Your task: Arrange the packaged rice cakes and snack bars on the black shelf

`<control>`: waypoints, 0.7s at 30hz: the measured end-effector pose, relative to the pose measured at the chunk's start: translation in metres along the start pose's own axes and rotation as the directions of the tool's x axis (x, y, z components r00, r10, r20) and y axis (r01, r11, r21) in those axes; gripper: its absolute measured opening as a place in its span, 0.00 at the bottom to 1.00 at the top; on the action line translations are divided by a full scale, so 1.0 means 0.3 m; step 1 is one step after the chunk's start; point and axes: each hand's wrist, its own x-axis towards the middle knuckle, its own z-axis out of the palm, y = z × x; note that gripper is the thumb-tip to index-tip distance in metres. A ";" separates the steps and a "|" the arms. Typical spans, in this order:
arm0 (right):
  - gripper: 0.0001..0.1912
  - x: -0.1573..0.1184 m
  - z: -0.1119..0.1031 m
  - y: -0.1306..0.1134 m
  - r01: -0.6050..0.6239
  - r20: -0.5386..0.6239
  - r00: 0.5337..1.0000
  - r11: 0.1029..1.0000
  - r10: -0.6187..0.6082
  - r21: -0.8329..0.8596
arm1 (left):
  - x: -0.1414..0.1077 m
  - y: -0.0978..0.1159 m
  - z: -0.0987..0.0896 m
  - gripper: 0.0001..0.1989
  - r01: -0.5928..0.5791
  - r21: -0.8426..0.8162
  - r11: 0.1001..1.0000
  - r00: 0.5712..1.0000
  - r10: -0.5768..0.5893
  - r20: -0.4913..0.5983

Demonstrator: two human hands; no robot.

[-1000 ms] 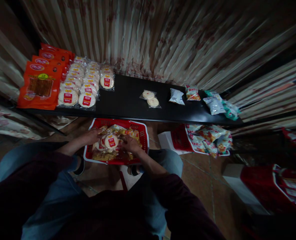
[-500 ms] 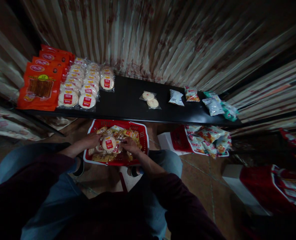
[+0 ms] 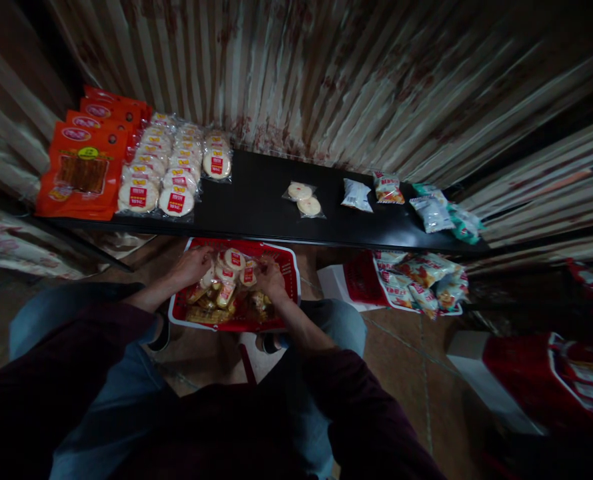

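Observation:
Between my knees is a red basket (image 3: 294, 293) with a white rim, holding round white crackers (image 3: 235, 259) in clear wrappers and yellowish packs (image 3: 209, 315). My left hand (image 3: 196, 263) is inside its left part, against the wrapped crackers, fingers curled. On the right, my right hand (image 3: 270, 275) is bent in beside a cracker pack; its fingertips are dim. Whether either hand grips a pack I cannot make out. Above the basket, a black shelf (image 3: 256, 193) bears rows of wrapped crackers (image 3: 179, 200) and two loose crackers (image 3: 303, 199).
Orange packets (image 3: 83, 170) stand at the shelf's left end; small snack bags (image 3: 389, 188) lie toward its right. Below the right part is a second basket of bags (image 3: 421, 283). Another red basket (image 3: 519, 373) sits at lower right. A striped curtain (image 3: 286, 80) hangs behind the shelf.
Both hands have moved slightly up in the basket. The cracker packs between them have shifted toward its far side, and more yellowish packs show at the near side.

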 end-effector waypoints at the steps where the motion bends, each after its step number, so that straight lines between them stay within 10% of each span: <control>1: 0.18 -0.006 -0.005 -0.006 -0.030 -0.042 0.999 0.999 0.029 -0.015 | 0.001 -0.004 -0.001 0.20 0.013 0.003 1.000 1.000 -0.013 -0.017; 8: 0.19 -0.031 -0.023 -0.049 0.062 -0.276 0.958 0.997 -0.073 -0.049 | 0.014 -0.045 -0.024 0.21 0.081 -0.022 0.996 0.988 -0.084 -0.131; 13: 0.16 -0.039 0.004 -0.066 0.342 -0.070 0.937 0.939 -0.343 -0.026 | 0.018 -0.035 -0.023 0.20 0.095 -0.130 0.987 0.986 -0.112 -0.125; 21: 0.12 -0.040 0.040 -0.060 0.333 0.062 0.939 0.940 -0.338 0.076 | 0.030 -0.045 -0.026 0.20 0.023 -0.409 0.912 0.985 -0.091 -0.146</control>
